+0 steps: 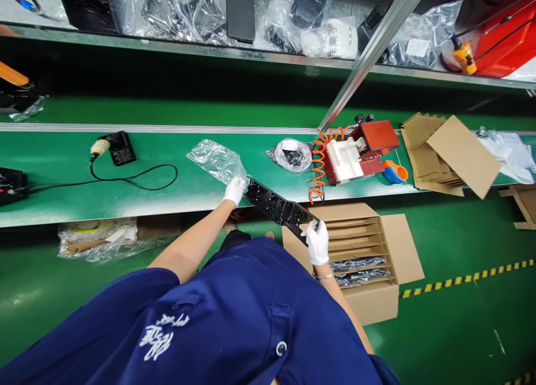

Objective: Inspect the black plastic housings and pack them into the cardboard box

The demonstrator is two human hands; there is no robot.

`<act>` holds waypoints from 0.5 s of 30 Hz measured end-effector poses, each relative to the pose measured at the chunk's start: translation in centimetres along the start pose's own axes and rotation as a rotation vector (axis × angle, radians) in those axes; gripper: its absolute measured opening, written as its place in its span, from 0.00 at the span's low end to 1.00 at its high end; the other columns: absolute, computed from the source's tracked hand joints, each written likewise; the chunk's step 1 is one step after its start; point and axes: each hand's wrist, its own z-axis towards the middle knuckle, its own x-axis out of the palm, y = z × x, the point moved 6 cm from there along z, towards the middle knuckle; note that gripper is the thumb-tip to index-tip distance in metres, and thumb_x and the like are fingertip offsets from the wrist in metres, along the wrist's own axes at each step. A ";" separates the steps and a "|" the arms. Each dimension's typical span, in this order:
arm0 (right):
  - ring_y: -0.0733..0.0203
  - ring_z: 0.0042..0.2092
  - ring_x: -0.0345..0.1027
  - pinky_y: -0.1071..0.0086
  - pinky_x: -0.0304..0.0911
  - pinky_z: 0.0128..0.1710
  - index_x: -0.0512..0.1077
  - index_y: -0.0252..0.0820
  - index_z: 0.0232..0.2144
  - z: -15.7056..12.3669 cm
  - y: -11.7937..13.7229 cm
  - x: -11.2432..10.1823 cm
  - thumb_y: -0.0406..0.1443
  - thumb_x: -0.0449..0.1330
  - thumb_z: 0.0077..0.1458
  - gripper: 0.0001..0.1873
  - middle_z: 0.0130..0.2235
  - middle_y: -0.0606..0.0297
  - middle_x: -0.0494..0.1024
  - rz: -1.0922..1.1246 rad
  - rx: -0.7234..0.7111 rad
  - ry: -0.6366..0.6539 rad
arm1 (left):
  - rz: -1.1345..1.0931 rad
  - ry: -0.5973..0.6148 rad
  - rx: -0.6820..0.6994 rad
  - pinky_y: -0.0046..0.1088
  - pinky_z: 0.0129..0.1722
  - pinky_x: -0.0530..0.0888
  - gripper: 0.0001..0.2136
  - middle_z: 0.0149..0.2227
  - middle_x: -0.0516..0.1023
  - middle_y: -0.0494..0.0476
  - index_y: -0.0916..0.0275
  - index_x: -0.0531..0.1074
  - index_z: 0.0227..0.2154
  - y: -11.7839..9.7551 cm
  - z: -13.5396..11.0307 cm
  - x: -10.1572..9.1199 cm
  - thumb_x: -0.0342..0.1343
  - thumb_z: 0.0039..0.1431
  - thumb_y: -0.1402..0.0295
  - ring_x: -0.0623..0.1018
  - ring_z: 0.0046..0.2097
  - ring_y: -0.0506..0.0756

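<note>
A long black plastic part is held level over the front edge of the green bench, between both gloved hands. My left hand grips its far left end, where a clear plastic bag is bunched around it. My right hand is closed on its near right end, just above an open cardboard box with slotted dividers. Bagged black parts lie in the box's front slots.
On the bench lie a black device with a cable, a small crumpled bag, a red fixture with a white block, an orange coiled hose and stacked cardboard sheets. A shelf above holds bagged items.
</note>
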 end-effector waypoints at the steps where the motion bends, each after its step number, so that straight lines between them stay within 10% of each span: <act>1: 0.71 0.15 0.46 0.74 0.44 0.16 0.59 0.48 0.32 0.0 0.1 0.0 0.43 0.57 0.53 0.11 0.18 0.76 0.71 -0.010 -0.007 0.015 | -0.044 -0.021 -0.013 0.28 0.31 0.72 0.10 0.27 0.71 0.50 0.64 0.71 0.42 0.1 0.2 -0.1 0.46 0.67 0.71 0.71 0.26 0.51; 15: 0.64 0.23 0.68 0.71 0.61 0.26 0.62 0.48 0.29 0.5 1.4 0.2 0.37 0.62 0.53 0.09 0.20 0.76 0.70 -0.024 -0.086 0.073 | -0.040 0.073 0.096 0.28 0.41 0.76 0.15 0.36 0.78 0.57 0.65 0.72 0.50 -2.1 0.5 -1.3 0.45 0.67 0.69 0.77 0.36 0.53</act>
